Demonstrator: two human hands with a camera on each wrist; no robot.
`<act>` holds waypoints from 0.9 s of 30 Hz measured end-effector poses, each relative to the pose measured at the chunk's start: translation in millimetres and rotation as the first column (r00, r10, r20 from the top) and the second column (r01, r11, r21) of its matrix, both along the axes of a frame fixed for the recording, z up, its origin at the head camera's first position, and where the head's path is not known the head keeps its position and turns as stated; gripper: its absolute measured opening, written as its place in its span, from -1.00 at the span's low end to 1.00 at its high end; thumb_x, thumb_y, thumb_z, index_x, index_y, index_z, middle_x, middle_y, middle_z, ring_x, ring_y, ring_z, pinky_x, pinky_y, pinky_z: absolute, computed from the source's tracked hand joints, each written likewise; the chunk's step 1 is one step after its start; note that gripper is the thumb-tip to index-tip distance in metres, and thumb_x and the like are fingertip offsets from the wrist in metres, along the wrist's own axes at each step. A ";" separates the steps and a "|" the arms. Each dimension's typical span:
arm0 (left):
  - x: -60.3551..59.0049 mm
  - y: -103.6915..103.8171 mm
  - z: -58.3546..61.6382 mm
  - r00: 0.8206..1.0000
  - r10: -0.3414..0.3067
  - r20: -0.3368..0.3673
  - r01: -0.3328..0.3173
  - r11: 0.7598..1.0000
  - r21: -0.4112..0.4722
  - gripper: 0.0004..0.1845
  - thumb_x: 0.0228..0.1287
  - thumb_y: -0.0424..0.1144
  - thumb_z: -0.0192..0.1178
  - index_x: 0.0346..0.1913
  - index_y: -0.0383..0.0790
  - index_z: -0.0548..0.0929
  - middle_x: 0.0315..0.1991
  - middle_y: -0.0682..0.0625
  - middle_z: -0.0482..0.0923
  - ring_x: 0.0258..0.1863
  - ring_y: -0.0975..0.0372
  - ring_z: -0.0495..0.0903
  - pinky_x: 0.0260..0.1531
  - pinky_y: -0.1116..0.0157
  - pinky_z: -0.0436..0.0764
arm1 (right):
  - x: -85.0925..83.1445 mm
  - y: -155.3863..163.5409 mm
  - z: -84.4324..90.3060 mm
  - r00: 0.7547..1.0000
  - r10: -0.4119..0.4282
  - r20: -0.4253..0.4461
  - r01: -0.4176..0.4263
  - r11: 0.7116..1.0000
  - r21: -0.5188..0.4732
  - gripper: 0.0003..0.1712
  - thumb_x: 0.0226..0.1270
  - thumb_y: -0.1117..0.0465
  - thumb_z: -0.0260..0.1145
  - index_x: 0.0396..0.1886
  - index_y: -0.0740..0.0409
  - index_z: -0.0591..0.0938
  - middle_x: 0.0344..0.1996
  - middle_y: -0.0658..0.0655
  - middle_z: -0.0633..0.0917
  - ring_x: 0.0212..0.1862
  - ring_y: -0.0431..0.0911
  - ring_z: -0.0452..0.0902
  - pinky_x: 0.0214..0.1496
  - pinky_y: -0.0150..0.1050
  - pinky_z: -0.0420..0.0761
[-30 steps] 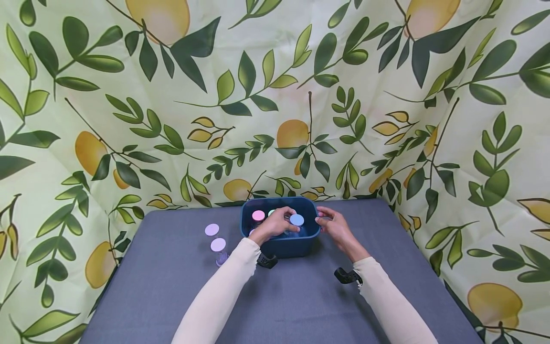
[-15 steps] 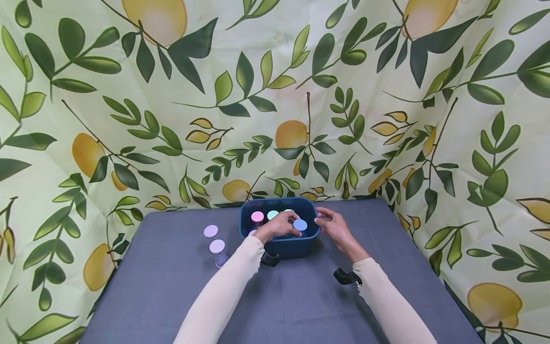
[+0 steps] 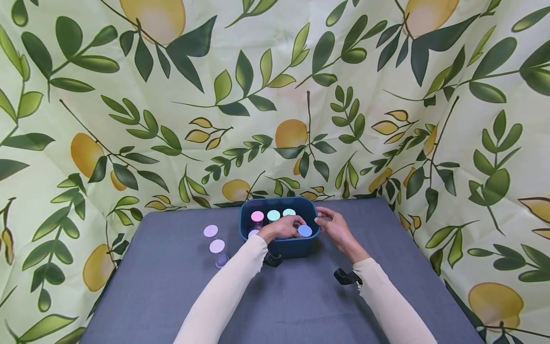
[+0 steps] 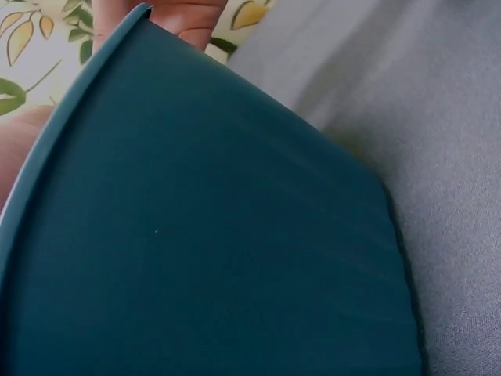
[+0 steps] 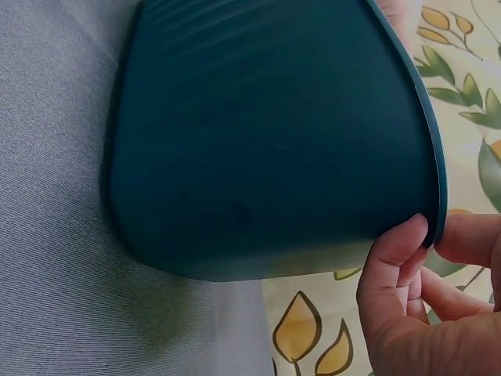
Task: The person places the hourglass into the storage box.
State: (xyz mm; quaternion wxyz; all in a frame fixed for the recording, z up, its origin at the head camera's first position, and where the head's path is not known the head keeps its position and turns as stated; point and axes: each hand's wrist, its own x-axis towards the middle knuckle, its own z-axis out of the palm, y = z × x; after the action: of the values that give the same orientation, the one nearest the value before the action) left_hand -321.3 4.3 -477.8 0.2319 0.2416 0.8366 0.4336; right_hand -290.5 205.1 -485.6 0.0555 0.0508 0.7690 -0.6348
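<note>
A grey table stands before a lemon-print backdrop. At its twelve o'clock edge sits a dark teal tub. The right hand pinches the tub's rim at three o'clock, thumb and fingers curled over the edge, as the right wrist view confirms. The left hand reaches into the tub, fingers curled round a blue-lidded jar at the tub's four o'clock corner. Pink, mint and pale green lidded jars stand along the tub's far side. At nine o'clock of the tub, two lilac-lidded jars wait on the table. By this showing, most of the jars are in the tub and two remain outside it.
</note>
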 end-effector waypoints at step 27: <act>4.0 -7.8 5.8 0.998 -0.054 -0.015 0.052 0.990 -0.135 -0.61 0.25 -0.36 0.25 0.15 -0.18 0.62 0.03 -0.07 0.62 -0.07 0.18 0.51 0.14 0.20 0.51 | 1.8 -2.1 1.8 1.000 -0.017 0.007 0.017 1.000 0.012 -0.49 0.42 0.25 0.23 0.35 0.10 0.46 0.05 0.15 0.50 -0.13 -0.05 0.48 -0.19 -0.33 0.60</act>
State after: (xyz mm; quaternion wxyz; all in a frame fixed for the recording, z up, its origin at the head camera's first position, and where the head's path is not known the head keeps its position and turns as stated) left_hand -317.3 -3.4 -472.0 0.2513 0.2516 0.8592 0.3677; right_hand -288.7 202.9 -483.8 0.0526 0.0598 0.7723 -0.6303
